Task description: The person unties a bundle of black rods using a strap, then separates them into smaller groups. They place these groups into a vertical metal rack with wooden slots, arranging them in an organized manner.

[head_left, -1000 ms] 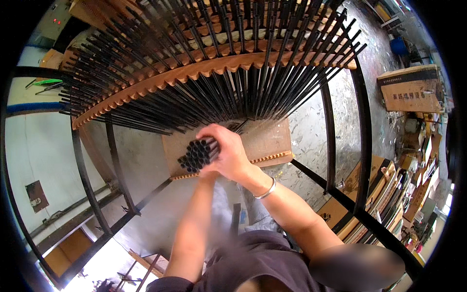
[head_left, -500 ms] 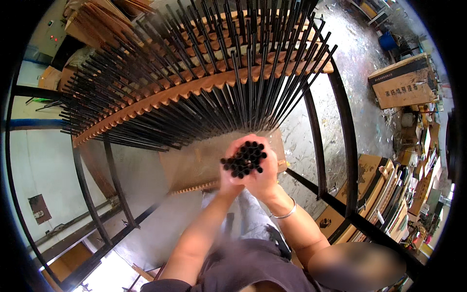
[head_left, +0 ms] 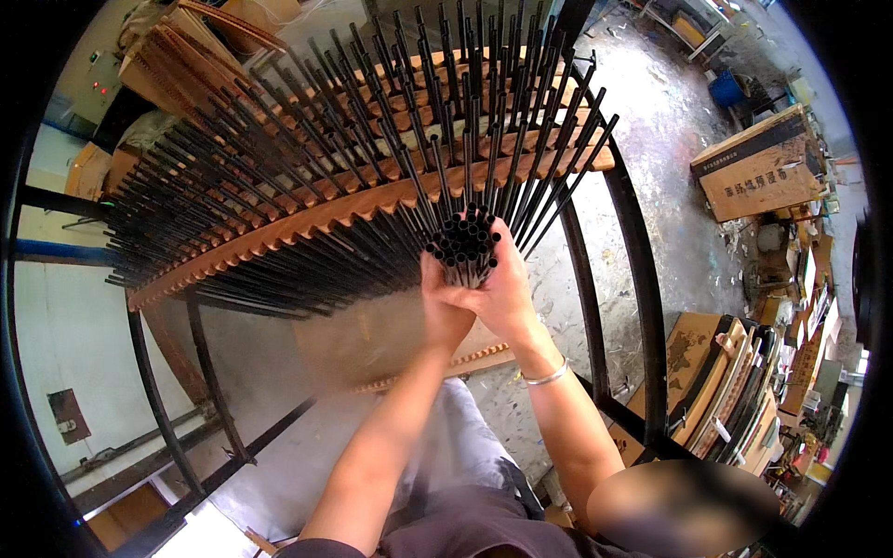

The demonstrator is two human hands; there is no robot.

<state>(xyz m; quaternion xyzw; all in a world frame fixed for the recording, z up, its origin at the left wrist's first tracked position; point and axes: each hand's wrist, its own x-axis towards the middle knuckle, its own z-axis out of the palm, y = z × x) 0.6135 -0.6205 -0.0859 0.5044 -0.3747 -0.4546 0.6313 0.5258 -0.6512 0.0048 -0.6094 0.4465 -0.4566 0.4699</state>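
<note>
Your left hand (head_left: pixel 445 312) and right hand (head_left: pixel 507 293) are pressed together, clamped around an upright bundle of black tubes (head_left: pixel 463 244) between them.

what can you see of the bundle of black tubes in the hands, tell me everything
The bundle of black tubes is a tight cluster of thin, hollow, round tubes, dark and matte, maybe metal or plastic. Their open ends point toward the camera, roughly level with one another. The left hand and right hand wrap around it just below those ends, hiding the rest of its length. It is held in front of the wooden rack of similar black rods; whether it touches them is unclear.
</note>
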